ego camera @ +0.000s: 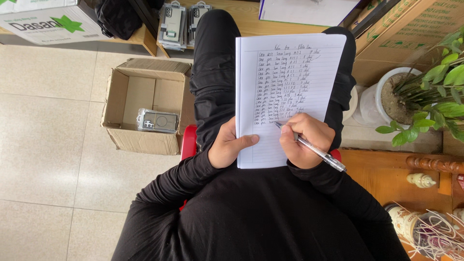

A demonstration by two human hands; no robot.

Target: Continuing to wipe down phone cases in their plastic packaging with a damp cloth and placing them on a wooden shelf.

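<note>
Pinched at its lower left edge by the left hand, thumb laid flat across the page and fingers hidden beneath, the lined notebook rests on the person's lap, its top stretching away over the knees. Thin and floppy, it likely bends unless held near the spine or backed by the thigh. Left of that grip, on the floor, an open cardboard box holds a packaged phone case. Right of it, the right hand is closed around a clear ballpoint pen, tip touching the last written line; light, smooth, perhaps slippery. Further right stands a potted plant.
</note>
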